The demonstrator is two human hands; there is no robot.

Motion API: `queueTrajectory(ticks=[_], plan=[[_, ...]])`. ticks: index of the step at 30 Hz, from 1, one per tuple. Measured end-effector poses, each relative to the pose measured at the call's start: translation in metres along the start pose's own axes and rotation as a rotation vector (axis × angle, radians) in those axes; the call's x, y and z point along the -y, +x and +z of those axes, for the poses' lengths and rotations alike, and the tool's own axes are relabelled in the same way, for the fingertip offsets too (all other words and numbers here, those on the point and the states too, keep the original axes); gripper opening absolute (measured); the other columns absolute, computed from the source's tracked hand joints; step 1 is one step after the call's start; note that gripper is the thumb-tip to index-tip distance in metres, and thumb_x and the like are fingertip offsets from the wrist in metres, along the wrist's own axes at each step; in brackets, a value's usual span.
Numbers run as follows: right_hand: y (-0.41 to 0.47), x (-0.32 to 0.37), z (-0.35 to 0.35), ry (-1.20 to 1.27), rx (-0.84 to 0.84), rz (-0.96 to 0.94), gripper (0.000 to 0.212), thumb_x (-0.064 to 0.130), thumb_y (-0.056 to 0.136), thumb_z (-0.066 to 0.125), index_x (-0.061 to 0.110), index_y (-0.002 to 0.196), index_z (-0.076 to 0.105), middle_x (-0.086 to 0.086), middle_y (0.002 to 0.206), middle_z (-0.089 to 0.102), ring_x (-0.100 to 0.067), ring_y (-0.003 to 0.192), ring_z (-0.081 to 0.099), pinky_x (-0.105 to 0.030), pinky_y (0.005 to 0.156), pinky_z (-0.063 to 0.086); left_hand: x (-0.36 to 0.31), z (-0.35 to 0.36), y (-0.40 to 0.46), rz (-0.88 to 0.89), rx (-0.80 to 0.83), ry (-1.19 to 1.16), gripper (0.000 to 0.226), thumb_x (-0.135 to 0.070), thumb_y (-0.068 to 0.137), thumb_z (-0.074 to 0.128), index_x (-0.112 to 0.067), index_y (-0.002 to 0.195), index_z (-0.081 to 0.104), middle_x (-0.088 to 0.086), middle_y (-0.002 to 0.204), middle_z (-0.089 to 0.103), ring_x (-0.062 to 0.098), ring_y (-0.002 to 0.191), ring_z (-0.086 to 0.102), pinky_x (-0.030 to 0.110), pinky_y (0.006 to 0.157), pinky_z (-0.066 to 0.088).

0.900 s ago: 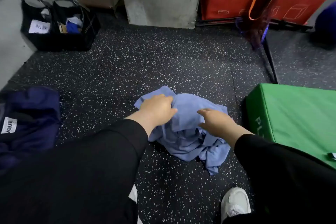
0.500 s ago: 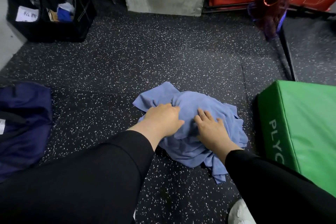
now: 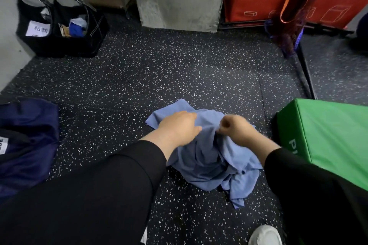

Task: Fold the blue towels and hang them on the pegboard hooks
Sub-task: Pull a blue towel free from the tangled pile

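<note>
Right hand [image 3: 236, 128] now pinches crumpled soft towel [image 3: 209, 157] (left hand [image 3: 177, 129] too).

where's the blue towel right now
In the head view, the blue towel lies crumpled on the speckled floor at centre, under both hands, left of the green box.

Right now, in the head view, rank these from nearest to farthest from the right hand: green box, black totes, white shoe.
From the right hand, pinching the blue towel:
1. Green box, just to its right.
2. White shoe, below, near the frame bottom.
3. Black totes, far upper left.
</note>
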State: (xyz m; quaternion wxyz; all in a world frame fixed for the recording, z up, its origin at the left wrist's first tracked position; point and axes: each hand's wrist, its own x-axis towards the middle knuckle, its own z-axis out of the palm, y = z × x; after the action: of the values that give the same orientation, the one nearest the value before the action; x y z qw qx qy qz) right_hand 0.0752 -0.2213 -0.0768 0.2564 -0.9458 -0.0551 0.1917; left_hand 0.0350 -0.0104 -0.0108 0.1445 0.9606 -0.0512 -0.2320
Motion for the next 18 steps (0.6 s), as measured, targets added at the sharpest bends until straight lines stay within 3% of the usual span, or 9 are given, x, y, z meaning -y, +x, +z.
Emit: queueTrajectory(ticks=[6,11,13,16,18], plan=[[-0.054,0.055,-0.100,0.275,-0.212,-0.023,0.016,0.021,0.092,0.071,0.012,0.079,0.066,0.001,0.066,0.060,-0.012,0.058,0.049,-0.024,0.052,0.040,-0.029,-0.041,-0.034,0.022,-0.194,-0.375,0.029,-0.045,0.101,0.050,-0.027,0.121,0.061,-0.009,0.109,0.068,0.015,0.099,0.063,0.040,0.091,0.053],[-0.110,0.078,-0.130,0.546,-0.292,0.003,0.017,0.023,0.093,0.070,0.013,0.080,0.072,-0.002,0.065,0.065,-0.012,0.055,0.051,-0.025,0.051,0.043,-0.064,-0.054,-0.078,0.158,-0.218,-0.624,0.032,-0.048,0.099,0.056,-0.031,0.125,0.062,-0.017,0.110,0.063,0.004,0.104,0.060,0.023,0.086,0.045],[-0.127,0.083,-0.132,0.609,-0.327,0.000,0.016,0.023,0.095,0.068,0.012,0.084,0.073,-0.005,0.069,0.070,-0.010,0.055,0.055,-0.024,0.053,0.045,-0.075,-0.050,-0.090,0.193,-0.211,-0.658,0.033,-0.047,0.097,0.061,-0.031,0.126,0.061,-0.019,0.107,0.064,0.003,0.106,0.061,0.025,0.090,0.048],[-0.139,0.089,-0.126,0.677,-0.300,-0.021,0.015,0.021,0.096,0.067,0.011,0.085,0.073,-0.002,0.069,0.070,-0.009,0.059,0.057,-0.026,0.058,0.047,-0.081,-0.041,-0.096,0.228,-0.249,-0.677,0.019,-0.039,0.095,0.066,-0.020,0.097,0.066,-0.012,0.086,0.069,0.009,0.087,0.066,0.035,0.082,0.054],[-0.140,0.088,-0.123,0.688,-0.283,-0.027,0.015,0.020,0.096,0.066,0.012,0.085,0.072,-0.001,0.070,0.069,-0.011,0.063,0.057,-0.029,0.062,0.046,-0.081,-0.039,-0.096,0.226,-0.303,-0.633,0.030,-0.031,0.097,0.064,-0.014,0.075,0.054,-0.007,0.066,0.055,0.013,0.064,0.050,0.036,0.066,0.044]])
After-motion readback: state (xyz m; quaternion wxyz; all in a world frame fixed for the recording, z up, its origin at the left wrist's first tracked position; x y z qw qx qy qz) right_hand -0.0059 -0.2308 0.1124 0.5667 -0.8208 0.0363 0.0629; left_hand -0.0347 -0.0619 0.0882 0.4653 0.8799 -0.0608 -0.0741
